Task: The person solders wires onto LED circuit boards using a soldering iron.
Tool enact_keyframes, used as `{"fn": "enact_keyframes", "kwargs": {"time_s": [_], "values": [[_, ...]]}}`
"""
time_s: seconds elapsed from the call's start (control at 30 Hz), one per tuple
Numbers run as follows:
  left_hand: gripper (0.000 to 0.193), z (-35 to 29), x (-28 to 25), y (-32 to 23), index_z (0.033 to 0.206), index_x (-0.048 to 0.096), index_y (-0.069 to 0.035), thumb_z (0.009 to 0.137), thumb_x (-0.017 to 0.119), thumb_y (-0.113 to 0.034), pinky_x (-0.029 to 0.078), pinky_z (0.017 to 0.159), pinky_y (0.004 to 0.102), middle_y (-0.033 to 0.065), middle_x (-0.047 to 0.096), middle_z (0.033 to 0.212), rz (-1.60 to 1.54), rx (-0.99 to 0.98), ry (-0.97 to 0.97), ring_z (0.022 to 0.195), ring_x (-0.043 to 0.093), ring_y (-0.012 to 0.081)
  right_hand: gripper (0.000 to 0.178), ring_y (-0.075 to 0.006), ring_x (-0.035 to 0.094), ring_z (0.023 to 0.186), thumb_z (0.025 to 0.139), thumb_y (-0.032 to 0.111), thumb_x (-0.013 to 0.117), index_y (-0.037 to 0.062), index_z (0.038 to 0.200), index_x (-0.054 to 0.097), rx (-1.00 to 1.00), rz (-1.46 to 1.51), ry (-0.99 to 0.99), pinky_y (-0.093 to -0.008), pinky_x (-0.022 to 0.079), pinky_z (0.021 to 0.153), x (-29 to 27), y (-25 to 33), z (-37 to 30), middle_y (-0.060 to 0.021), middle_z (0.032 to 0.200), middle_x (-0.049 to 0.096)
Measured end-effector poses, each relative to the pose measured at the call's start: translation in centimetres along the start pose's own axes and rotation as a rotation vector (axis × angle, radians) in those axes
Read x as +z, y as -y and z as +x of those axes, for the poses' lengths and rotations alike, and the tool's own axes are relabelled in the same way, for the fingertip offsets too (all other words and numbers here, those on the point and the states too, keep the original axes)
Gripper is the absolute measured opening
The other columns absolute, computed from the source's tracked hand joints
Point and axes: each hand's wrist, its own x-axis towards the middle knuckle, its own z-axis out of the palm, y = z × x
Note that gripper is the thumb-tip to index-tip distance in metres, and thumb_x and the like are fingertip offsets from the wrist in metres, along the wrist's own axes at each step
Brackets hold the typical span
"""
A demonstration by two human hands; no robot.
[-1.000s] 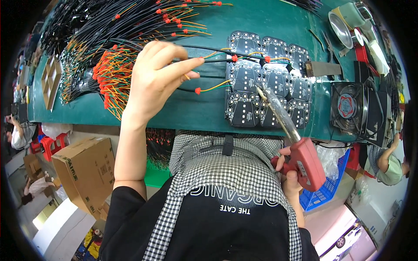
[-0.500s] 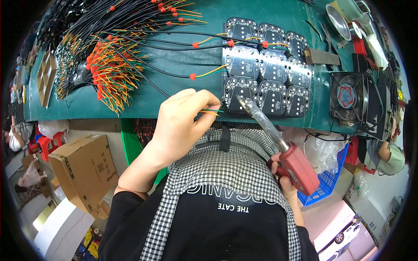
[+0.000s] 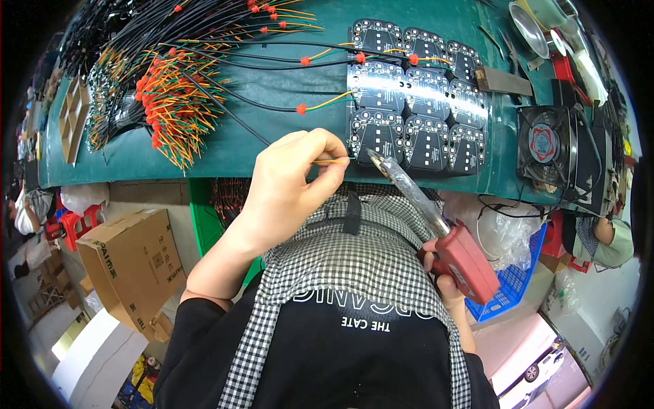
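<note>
My left hand (image 3: 293, 174) pinches the thin orange and green wire ends of a black cable (image 3: 235, 117), close to the near left corner of a panel of black circuit boards (image 3: 377, 136). The cable runs back from the hand to a big bundle on the left. In my right hand (image 3: 444, 276) is a soldering iron with a red pistol-shaped handle (image 3: 466, 264). Its metal tip (image 3: 373, 157) points at the near left board, just right of the wire ends; whether it touches cannot be told. Several other cables with red ties (image 3: 301, 109) reach the boards' left edge.
Many black cables with orange and green ends (image 3: 178, 112) heap at the table's left. A flat metal bar (image 3: 504, 82) lies at the panel's right, with a small fan (image 3: 545, 146) beyond. A cardboard box (image 3: 133, 269) and a blue crate (image 3: 511, 290) stand below the table.
My left hand has moved the wire ends slightly right and away from me, up to the board's corner. The iron's tip has shifted slightly left. The panel appears slightly higher in view.
</note>
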Motion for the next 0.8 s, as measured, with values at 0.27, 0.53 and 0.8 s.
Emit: {"fn": "enact_keyframes", "kwargs": {"time_s": [0.27, 0.53, 0.8], "values": [[0.010, 0.2, 0.8, -0.1, 0.081, 0.058, -0.004, 0.075, 0.066, -0.002, 0.040, 0.054, 0.0279, 0.0029, 0.057, 0.068, 0.133, 0.012, -0.028, 0.060, 0.053, 0.0149, 0.074, -0.0304, 0.066, 0.090, 0.072, 0.058, 0.069, -0.0018, 0.114, 0.058, -0.060, -0.074, 0.034, -0.0367, 0.052, 0.078, -0.1, -1.5, -0.6, -0.0149, 0.106, 0.065], [0.010, 0.3, 0.7, -0.3, 0.083, 0.060, -0.002, 0.076, 0.066, 0.000, 0.041, 0.055, 0.0253, 0.0039, 0.057, 0.071, 0.202, -0.027, 0.001, 0.058, 0.050, 0.0112, 0.074, -0.0308, 0.066, 0.091, 0.072, 0.058, 0.070, -0.0015, 0.115, 0.058, -0.050, -0.107, 0.021, -0.0369, 0.052, 0.079, 0.1, -0.6, -0.3, -0.0150, 0.107, 0.065], [0.010, 0.2, 1.0, 0.0, 0.080, 0.057, -0.009, 0.075, 0.065, -0.009, 0.040, 0.054, 0.0333, 0.0007, 0.045, 0.056, 0.168, -0.006, -0.040, 0.055, 0.050, 0.0178, 0.076, -0.0308, 0.066, 0.093, 0.072, 0.061, 0.068, -0.0011, 0.115, 0.059, -0.014, -0.119, 0.030, -0.0374, 0.051, 0.080, 0.4, 0.4, 0.3, -0.0146, 0.108, 0.065]]}}
